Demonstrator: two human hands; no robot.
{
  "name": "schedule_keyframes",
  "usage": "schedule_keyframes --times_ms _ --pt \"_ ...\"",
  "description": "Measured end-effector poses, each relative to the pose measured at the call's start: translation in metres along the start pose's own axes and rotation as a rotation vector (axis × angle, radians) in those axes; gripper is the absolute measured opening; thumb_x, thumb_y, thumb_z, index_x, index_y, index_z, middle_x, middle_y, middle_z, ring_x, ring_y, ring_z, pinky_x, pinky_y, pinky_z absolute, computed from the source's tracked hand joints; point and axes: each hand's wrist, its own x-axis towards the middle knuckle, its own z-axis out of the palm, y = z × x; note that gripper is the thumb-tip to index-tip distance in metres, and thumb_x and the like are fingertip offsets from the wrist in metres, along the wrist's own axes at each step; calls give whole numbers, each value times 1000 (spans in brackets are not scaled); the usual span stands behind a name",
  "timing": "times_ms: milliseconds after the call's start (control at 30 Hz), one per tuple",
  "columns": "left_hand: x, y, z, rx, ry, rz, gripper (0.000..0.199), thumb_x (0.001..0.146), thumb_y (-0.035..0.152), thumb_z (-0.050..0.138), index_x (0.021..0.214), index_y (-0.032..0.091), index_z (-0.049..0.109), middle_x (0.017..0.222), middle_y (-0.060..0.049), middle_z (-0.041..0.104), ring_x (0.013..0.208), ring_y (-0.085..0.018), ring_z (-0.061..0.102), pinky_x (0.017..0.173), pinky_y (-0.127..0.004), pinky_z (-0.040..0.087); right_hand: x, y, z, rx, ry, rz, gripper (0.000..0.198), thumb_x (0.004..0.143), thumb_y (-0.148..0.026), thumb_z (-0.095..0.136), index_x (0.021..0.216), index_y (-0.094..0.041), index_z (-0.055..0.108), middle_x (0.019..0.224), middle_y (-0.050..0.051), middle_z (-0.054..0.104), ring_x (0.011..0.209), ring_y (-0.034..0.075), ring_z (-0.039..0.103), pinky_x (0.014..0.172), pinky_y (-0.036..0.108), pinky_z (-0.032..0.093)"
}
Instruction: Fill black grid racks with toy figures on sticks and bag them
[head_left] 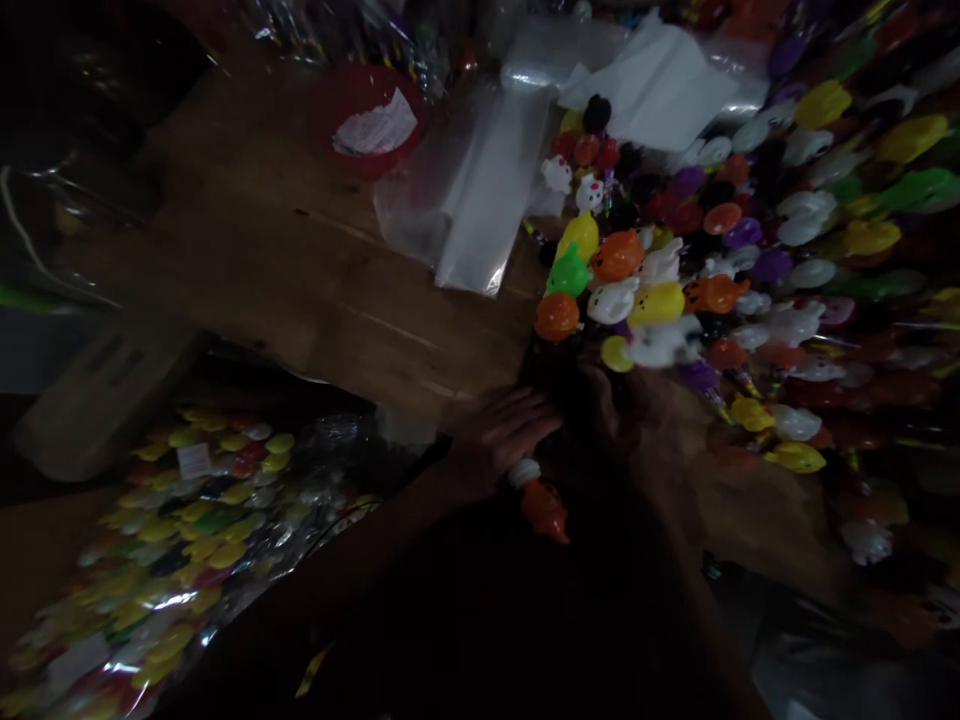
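Note:
My left hand (506, 430) is at the table's near edge, fingers curled together. From beneath it stick out an orange plastic toy figure (545, 510) and a small white piece, pointing down toward my body. My right hand (622, 405), mostly in shadow, is closed just below a motion-blurred white toy figure (664, 342) with a yellow round piece (616, 353) beside it. Beyond both hands, a cluster of glossy figures includes an orange pumpkin-like one (556, 316), a green one (568, 270) and a yellow one (658, 303). Some figures sit on thin patterned sticks.
Clear plastic bags (480, 200) lie on the wooden table (300, 250), near a red bowl (360, 165) holding paper slips. White paper (660, 90) rests behind the large toy pile (795, 230). At lower left is a clear bag of mostly yellow figures (187, 540). The light is dim.

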Motion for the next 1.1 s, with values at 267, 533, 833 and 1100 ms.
schedule_keyframes --times_ms 267,533,833,1100 --pt "12 15 -8 -365 129 -674 39 108 28 30 126 18 63 108 -3 76 100 -13 71 87 -26 59 -28 -4 -30 -102 14 -101 25 100 -35 47 108 -23 68 95 8 67 86 22 63 76 35 52" --pt "18 16 -38 -217 223 -721 22 81 9 65 101 19 65 97 0 76 89 -15 71 77 -25 58 -50 15 -29 -12 73 22 31 99 -42 51 114 -22 69 106 9 75 96 25 70 81 38 54" --pt "-2 21 -55 -205 -3 -697 34 89 19 56 123 18 58 109 -7 75 94 -17 72 83 -29 60 -45 8 -37 -67 104 -115 24 100 -34 51 111 -26 71 93 6 75 85 24 70 76 37 55" --pt "30 53 -103 223 -85 -369 29 97 34 63 124 24 64 111 -2 76 96 -17 74 85 -25 58 -57 21 -33 -34 109 -133 28 101 -31 47 116 -19 68 100 10 75 87 24 70 81 40 55"
